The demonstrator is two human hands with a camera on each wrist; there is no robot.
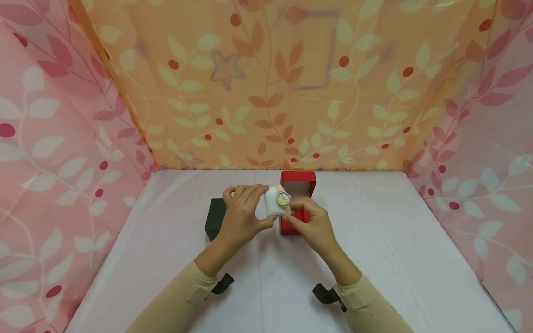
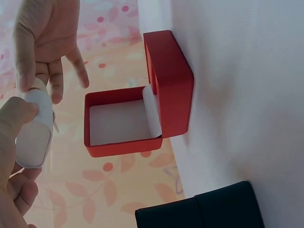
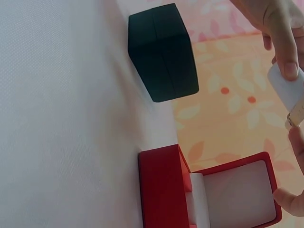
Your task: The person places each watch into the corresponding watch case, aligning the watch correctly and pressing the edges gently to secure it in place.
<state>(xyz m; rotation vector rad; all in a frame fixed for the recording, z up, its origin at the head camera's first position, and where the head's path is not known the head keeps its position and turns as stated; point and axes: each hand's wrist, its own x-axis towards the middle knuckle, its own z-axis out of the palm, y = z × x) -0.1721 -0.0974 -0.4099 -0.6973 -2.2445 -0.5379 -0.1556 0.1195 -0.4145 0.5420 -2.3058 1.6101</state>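
Note:
Up above the table my left hand (image 1: 243, 210) holds a white watch cushion (image 1: 271, 203) between thumb and fingers. A wristwatch (image 1: 283, 199) with a cream strap and round pale dial lies against the cushion's right part. With thumb and fingertips, my right hand (image 1: 313, 224) pinches the strap's lower end. The left wrist view shows the cushion (image 2: 35, 135) from its bare side, which hides the dial. In the right wrist view, the strap (image 3: 296, 114) runs between the cushion and the right fingers.
Behind the hands stands a red box (image 1: 298, 176) with its lid raised and a white lining. A dark green box (image 1: 214, 216), lid closed, sits to its left, partly hidden by the left hand. White cloth (image 1: 374, 240) covers the table; patterned fabric (image 1: 266, 69) hangs around it.

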